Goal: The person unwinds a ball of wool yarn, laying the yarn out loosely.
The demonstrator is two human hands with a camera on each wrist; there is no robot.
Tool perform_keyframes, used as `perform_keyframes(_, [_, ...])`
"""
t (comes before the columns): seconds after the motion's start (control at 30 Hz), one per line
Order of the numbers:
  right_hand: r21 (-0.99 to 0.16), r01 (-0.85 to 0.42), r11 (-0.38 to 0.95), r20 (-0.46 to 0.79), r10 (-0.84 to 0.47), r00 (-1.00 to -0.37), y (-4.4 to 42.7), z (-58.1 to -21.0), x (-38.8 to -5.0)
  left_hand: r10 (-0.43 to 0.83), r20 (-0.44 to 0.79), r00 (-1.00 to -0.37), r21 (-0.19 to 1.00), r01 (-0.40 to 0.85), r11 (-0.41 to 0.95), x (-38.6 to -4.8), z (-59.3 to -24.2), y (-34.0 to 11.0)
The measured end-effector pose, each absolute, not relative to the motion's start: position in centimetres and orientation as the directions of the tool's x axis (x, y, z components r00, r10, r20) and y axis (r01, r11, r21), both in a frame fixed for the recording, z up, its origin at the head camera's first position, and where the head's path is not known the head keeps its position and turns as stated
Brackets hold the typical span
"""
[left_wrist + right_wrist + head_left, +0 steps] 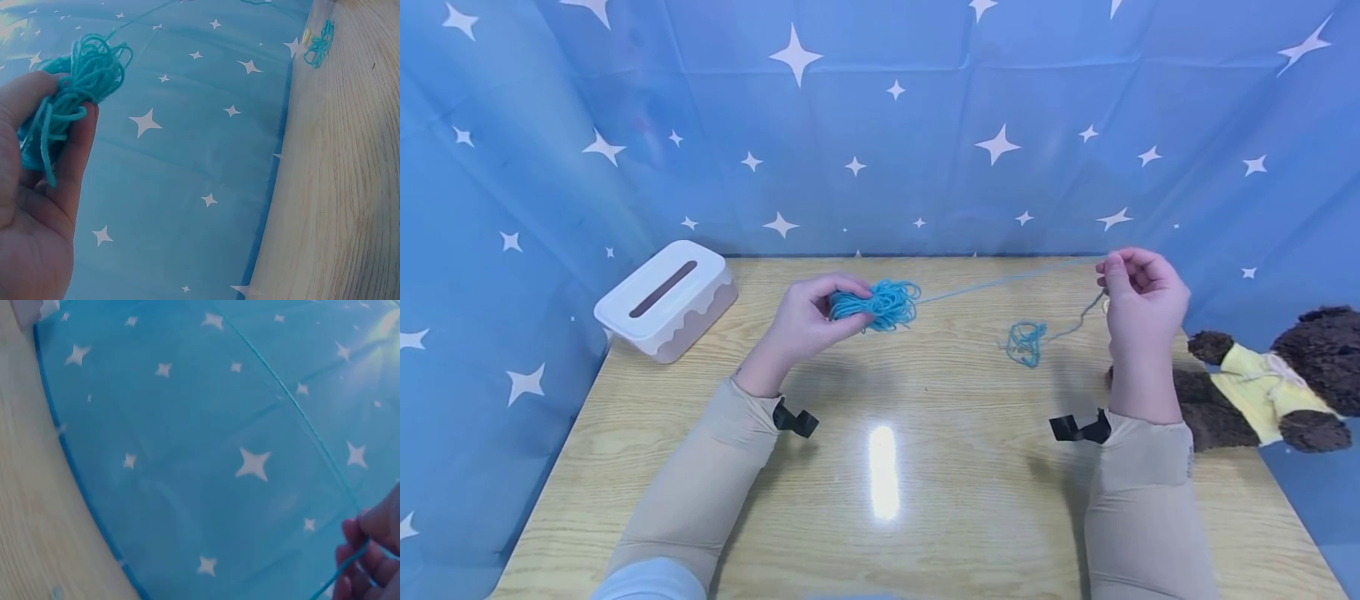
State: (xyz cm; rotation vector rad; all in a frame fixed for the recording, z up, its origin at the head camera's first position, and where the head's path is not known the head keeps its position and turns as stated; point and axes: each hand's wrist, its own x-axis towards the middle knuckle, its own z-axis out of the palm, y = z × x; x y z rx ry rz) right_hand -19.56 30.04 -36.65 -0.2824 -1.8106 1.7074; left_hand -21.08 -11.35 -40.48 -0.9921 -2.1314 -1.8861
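My left hand (812, 312) grips a bundle of turquoise yarn (891, 304), thumb on one side and fingers on the other. Loose loops puff out past the fingertips, clear in the left wrist view, where the yarn bundle (94, 72) hangs above the table. From it a single strand (992, 284) runs taut to the right. My right hand (1142, 304) pinches that strand between thumb and fingers; the right wrist view shows the strand (294, 400) entering the pinch. Below the right hand, the yarn's tail drops to a small loose tangle (1026, 342) on the table.
A white-lidded tissue box (666, 300) stands at the back left of the wooden table (955, 500). At the right edge lies a dark brown plush toy (1318, 358) in yellow clothing. A blue star-patterned curtain (917, 125) closes off the back and sides.
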Motion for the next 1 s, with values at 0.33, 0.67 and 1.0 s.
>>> perform_keyframes(0.33, [-0.651,0.3,0.697,0.079,0.456,-0.887,32.9,-38.3,-20.1,0.375,0.486,-0.79,0.85,0.527,0.008,-21.2,-40.5,-11.5])
perform_keyframes(0.67, [-0.486,0.16,0.859,-0.047,0.157,-0.986,33.3,-40.5,-21.1,0.379,0.492,-0.784,0.842,0.539,0.022,-21.2,-40.5,-11.0])
perform_keyframes(1.0, [-0.594,0.039,0.804,-0.144,-0.059,-0.988,30.7,-40.8,-21.4,0.398,0.485,-0.779,0.841,0.54,0.032,-20.9,-40.7,-10.6])
